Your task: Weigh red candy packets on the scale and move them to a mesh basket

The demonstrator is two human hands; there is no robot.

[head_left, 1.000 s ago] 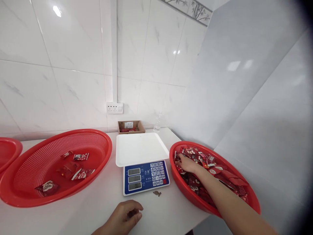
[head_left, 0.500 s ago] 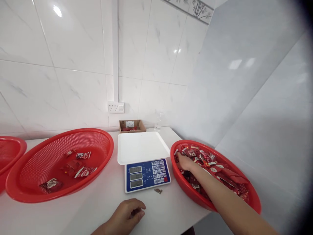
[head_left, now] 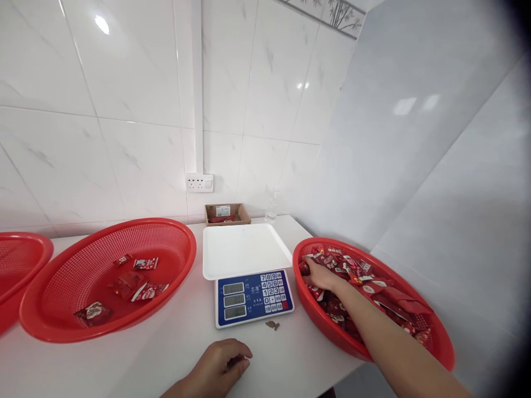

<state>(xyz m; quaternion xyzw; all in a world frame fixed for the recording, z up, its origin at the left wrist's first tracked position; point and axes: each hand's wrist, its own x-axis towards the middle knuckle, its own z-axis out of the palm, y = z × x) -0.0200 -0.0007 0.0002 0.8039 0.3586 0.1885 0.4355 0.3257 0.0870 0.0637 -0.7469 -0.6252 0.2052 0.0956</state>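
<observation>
My right hand (head_left: 320, 275) reaches into the right red basket (head_left: 311, 320), its fingers closed around a small red packet (head_left: 304, 268) near the basket's left side. Many red packets lie heaped around it. My left hand (head_left: 224, 362) rests on the white table (head_left: 282, 359) in front of the scale, fingers curled with a gap between thumb and fingers and nothing in it. The scale (head_left: 254, 298) has a blue keypad panel and a bare white tray (head_left: 244, 251). A small brown scrap (head_left: 272, 325) lies beside it.
The left red basket (head_left: 45, 331) holds several red packets. Another red basket (head_left: 25, 237) is cut off at the far left. Behind the scale stand a cardboard box (head_left: 228, 214) and a clear plastic bottle (head_left: 271, 207). A tiled wall rises behind the table.
The view has shifted slightly, so everything sits a little further right. My right hand has lifted slightly among the packets, and a red packet now shows at its fingertips. My left hand stays in place.
</observation>
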